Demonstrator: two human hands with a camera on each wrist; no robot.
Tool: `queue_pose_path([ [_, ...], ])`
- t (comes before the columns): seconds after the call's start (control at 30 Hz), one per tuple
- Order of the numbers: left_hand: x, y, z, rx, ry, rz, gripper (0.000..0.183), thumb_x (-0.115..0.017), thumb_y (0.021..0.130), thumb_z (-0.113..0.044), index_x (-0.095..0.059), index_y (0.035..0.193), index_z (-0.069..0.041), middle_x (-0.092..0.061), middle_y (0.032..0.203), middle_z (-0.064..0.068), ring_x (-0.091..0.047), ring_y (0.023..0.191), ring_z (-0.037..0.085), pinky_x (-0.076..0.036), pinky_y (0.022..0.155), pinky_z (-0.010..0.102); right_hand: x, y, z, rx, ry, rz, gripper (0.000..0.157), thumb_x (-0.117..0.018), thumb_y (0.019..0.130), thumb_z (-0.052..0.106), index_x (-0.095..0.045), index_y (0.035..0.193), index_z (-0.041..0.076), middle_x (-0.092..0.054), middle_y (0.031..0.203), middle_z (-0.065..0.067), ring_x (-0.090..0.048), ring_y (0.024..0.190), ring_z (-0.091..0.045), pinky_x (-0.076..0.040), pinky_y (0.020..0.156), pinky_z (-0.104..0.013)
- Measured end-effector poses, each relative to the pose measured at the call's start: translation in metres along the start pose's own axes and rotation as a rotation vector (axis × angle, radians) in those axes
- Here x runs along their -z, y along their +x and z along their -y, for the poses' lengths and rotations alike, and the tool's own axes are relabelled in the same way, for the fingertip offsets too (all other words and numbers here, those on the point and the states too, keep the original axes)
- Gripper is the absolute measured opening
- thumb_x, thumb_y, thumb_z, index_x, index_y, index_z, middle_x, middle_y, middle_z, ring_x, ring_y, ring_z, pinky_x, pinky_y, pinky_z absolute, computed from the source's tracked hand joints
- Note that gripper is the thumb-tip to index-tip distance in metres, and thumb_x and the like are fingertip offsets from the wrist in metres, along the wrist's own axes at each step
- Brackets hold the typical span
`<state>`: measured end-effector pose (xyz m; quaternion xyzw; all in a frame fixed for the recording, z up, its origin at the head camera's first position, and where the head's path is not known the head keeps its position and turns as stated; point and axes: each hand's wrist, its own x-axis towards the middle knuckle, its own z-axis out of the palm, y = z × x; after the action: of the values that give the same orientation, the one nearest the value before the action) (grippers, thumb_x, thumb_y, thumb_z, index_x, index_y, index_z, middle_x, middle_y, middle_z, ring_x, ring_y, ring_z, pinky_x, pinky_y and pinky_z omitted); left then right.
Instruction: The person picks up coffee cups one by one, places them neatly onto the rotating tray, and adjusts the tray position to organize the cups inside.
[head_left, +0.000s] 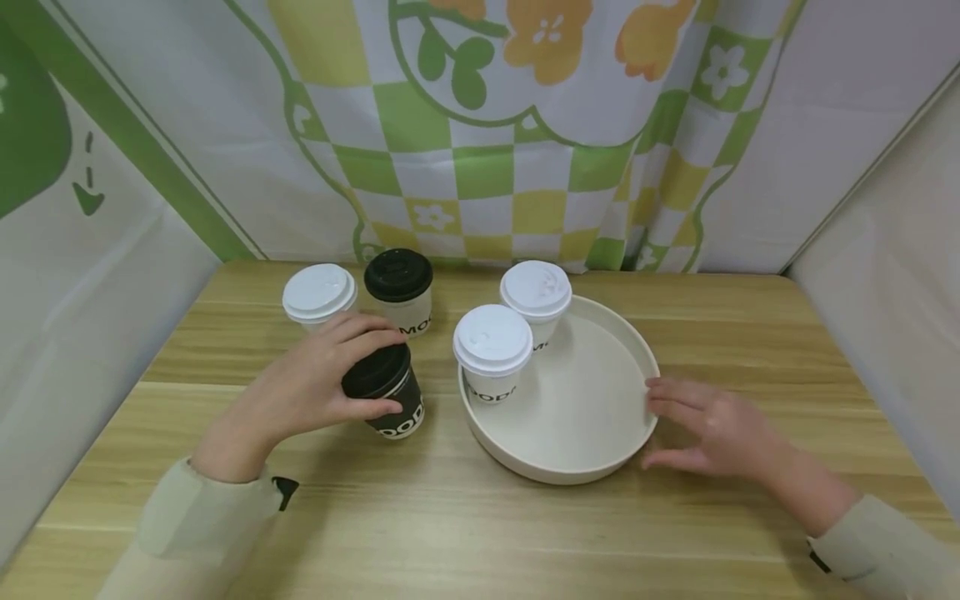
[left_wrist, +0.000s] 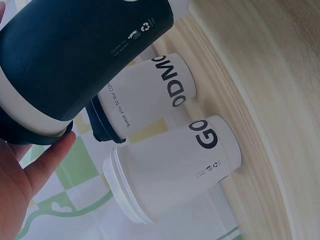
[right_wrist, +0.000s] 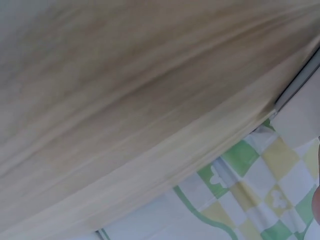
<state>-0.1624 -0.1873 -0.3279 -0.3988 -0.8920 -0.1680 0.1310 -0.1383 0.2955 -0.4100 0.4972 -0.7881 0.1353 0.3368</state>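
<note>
My left hand [head_left: 318, 379] holds a black paper cup [head_left: 405, 408] by its upper part, fingers and thumb around the black lid. In the left wrist view this dark cup [left_wrist: 80, 55] is large and close; I cannot tell whether its base touches the table. At the right side of a round cream tray [head_left: 562, 477], my right hand [head_left: 720, 429] has its fingers extended against the rim. Inside the tray's left part stand two white-lidded cups, a nearer cup [head_left: 493, 350] and a farther cup [head_left: 536, 292]. The right wrist view barely catches the hand's edge.
Behind the held cup stand a white cup with a black lid [head_left: 400, 292] and a white cup with a white lid [head_left: 318, 292]. A checked curtain [head_left: 487, 192] hangs along the back edge of the wooden table [head_left: 465, 533]. Pale walls flank both sides.
</note>
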Motion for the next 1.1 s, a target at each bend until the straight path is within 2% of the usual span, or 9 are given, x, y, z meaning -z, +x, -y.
queue_pose_path([
  [0.07, 0.0, 0.0, 0.0, 0.001, -0.001, 0.0, 0.07, -0.085, 0.072, -0.048, -0.064, 0.126, -0.009, -0.062, 0.126, 0.007, -0.057, 0.117, 0.027, -0.051, 0.095, 0.048, 0.0, 0.0, 0.0, 0.006, -0.001, -0.001, 0.072, -0.056, 0.088, 0.068, -0.075, 0.091, -0.001, -0.075, 0.098, -0.017, -0.073, 0.085, -0.03, -0.059, 0.068, -0.036],
  [0.17, 0.0, 0.0, 0.0, -0.001, -0.004, -0.001, 0.07, -0.085, 0.072, -0.048, -0.064, 0.126, -0.009, -0.061, 0.126, 0.007, -0.057, 0.117, 0.027, -0.051, 0.095, 0.047, 0.002, 0.0, -0.004, -0.011, 0.064, 0.032, 0.073, -0.063, 0.085, 0.067, -0.073, 0.104, -0.003, -0.072, 0.11, -0.019, -0.07, 0.106, -0.028, -0.054, 0.093, -0.027],
  [0.23, 0.0, 0.0, -0.001, -0.001, -0.004, -0.003, 0.07, -0.085, 0.071, -0.048, -0.064, 0.126, -0.009, -0.061, 0.126, 0.007, -0.057, 0.117, 0.027, -0.051, 0.095, 0.047, 0.004, 0.0, -0.011, -0.042, 0.133, 0.083, 0.078, -0.068, 0.081, 0.065, -0.069, 0.115, -0.005, -0.067, 0.123, -0.019, -0.06, 0.127, -0.025, -0.042, 0.11, -0.023],
  [0.3, 0.001, 0.0, -0.001, 0.0, -0.004, -0.004, 0.07, -0.086, 0.071, -0.048, -0.064, 0.126, -0.009, -0.061, 0.126, 0.008, -0.057, 0.116, 0.027, -0.051, 0.095, 0.048, 0.007, 0.0, -0.021, -0.079, 0.164, 0.149, 0.088, -0.072, 0.076, 0.066, -0.063, 0.125, -0.006, -0.06, 0.136, -0.018, -0.045, 0.142, -0.02, -0.028, 0.118, -0.019],
  [0.4, 0.001, 0.0, -0.002, 0.005, 0.0, -0.002, 0.07, -0.085, 0.071, -0.048, -0.064, 0.126, -0.01, -0.061, 0.127, 0.008, -0.057, 0.117, 0.028, -0.051, 0.095, 0.048, 0.01, -0.001, -0.035, -0.103, 0.155, 0.231, 0.097, -0.081, 0.066, 0.064, -0.06, 0.129, -0.006, -0.055, 0.143, -0.015, -0.032, 0.149, -0.013, -0.021, 0.119, -0.015],
  [0.53, 0.002, -0.002, -0.003, 0.016, -0.002, 0.003, 0.069, -0.085, 0.072, -0.047, -0.063, 0.126, -0.01, -0.061, 0.127, 0.007, -0.057, 0.117, 0.027, -0.051, 0.095, 0.048, 0.009, -0.002, -0.045, -0.088, 0.139, 0.255, 0.096, -0.09, 0.056, 0.054, -0.062, 0.126, -0.005, -0.058, 0.139, -0.018, -0.036, 0.147, -0.011, -0.021, 0.117, -0.011],
  [0.63, 0.003, -0.003, -0.004, 0.024, -0.007, 0.001, 0.067, -0.085, 0.073, -0.046, -0.064, 0.126, -0.011, -0.061, 0.127, 0.006, -0.057, 0.117, 0.026, -0.051, 0.095, 0.048, 0.007, -0.002, -0.047, -0.071, 0.148, 0.234, 0.086, -0.088, 0.062, 0.053, -0.065, 0.123, -0.003, -0.061, 0.136, -0.018, -0.041, 0.144, -0.011, -0.024, 0.116, -0.011],
  [0.8, 0.002, -0.002, -0.005, 0.026, -0.007, -0.001, 0.067, -0.085, 0.073, -0.045, -0.064, 0.127, -0.011, -0.061, 0.127, 0.006, -0.057, 0.117, 0.026, -0.052, 0.093, 0.048, 0.004, -0.001, -0.046, -0.07, 0.149, 0.218, 0.078, -0.072, 0.078, 0.064, -0.068, 0.119, -0.002, -0.065, 0.128, -0.021, -0.043, 0.142, -0.009, -0.025, 0.115, -0.01],
  [1.1, 0.002, 0.0, -0.005, 0.015, -0.004, 0.0, 0.069, -0.084, 0.072, -0.049, -0.064, 0.126, -0.011, -0.061, 0.127, 0.007, -0.057, 0.117, 0.027, -0.051, 0.095, 0.048, 0.002, -0.001, -0.042, -0.054, 0.122, 0.189, 0.076, -0.063, 0.084, 0.068, -0.07, 0.115, -0.001, -0.067, 0.121, -0.022, -0.053, 0.135, -0.015, -0.027, 0.112, -0.009],
])
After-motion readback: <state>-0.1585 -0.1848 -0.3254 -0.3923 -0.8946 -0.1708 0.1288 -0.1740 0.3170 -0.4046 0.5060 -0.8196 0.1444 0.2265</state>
